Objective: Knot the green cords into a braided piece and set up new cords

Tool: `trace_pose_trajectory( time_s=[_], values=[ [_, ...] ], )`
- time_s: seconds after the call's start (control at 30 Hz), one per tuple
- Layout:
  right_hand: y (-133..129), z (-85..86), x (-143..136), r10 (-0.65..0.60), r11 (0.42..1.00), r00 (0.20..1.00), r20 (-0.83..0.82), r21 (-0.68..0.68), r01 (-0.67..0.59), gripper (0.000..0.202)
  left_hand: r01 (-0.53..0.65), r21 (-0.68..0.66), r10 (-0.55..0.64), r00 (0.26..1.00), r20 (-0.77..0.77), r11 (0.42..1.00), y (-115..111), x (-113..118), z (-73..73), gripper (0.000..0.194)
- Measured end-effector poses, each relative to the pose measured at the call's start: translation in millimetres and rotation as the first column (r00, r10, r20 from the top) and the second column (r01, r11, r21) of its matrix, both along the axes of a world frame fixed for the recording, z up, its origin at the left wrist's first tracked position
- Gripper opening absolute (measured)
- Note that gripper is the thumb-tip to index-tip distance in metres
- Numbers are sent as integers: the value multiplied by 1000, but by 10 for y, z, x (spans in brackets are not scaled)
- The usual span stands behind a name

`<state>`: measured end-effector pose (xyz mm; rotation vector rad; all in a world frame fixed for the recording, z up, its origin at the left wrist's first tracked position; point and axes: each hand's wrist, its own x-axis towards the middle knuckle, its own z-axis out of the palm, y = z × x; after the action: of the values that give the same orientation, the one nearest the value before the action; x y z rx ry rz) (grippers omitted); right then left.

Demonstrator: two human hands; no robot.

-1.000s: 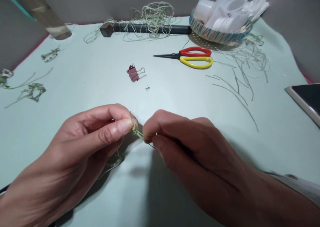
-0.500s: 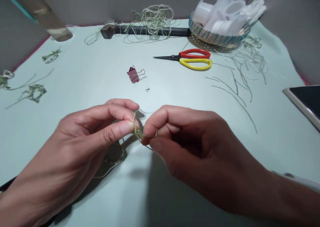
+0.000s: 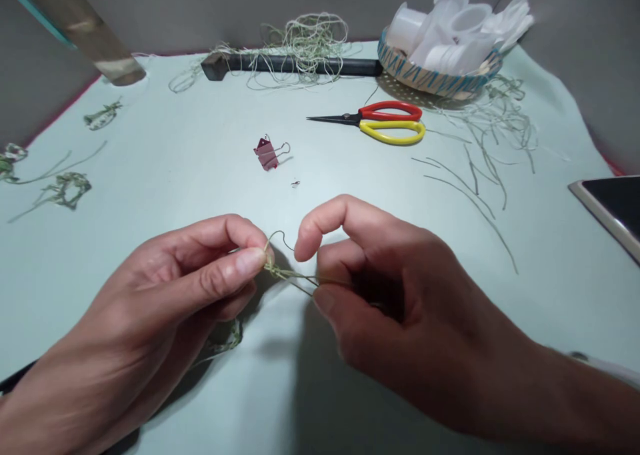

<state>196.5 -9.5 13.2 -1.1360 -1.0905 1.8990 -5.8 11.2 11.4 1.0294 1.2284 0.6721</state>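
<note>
My left hand [image 3: 185, 295] pinches a small knotted bit of green cord [image 3: 271, 266] between thumb and forefinger. A loop of the cord rises from the knot and bends toward my right forefinger. Strands run right from the knot to my right hand [image 3: 390, 301], where the thumb and a curled finger grip them; its forefinger is lifted and bent. The strands' far ends are hidden inside that hand. Below my left hand hangs or lies a green knotted piece [image 3: 227, 335], partly covered by the fingers.
Scissors [image 3: 390, 121] and a binder clip [image 3: 267, 153] lie beyond my hands. Behind them are a dark bar [image 3: 360, 65], tangled cord [image 3: 313, 38] and a basket [image 3: 440, 85] of white plastic cups. Knotted pieces [image 3: 73, 189] lie left, cord offcuts [image 3: 470, 195] and a tablet-like device [image 3: 613, 205] right.
My right hand has drawn slightly right, pulling strands out from the knot. Its forefinger has lifted away from the thumb. My left hand still pinches the knot.
</note>
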Motion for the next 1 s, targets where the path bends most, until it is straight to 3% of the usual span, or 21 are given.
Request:
trace_pose_trajectory(
  time_s=[0.2,0.5,0.73,1.0],
  values=[
    [-15,40,-44,-16,995,993,117,104,4,45,-20,0,20,1000,13,1000,-33,15,36,23],
    [-124,-165,99,-6,927,986,165,372,-57,18,-19,-63,23,997,74,998,-47,-98,-5,27],
    [-23,-97,45,85,970,991,101,219,-106,6,-2,-47,5,998,57,999,-28,-78,4,26],
    [-18,-61,22,-14,927,982,188,371,-58,27,5,-29,-4,999,39,1000,-19,-49,-7,28]
  ],
)
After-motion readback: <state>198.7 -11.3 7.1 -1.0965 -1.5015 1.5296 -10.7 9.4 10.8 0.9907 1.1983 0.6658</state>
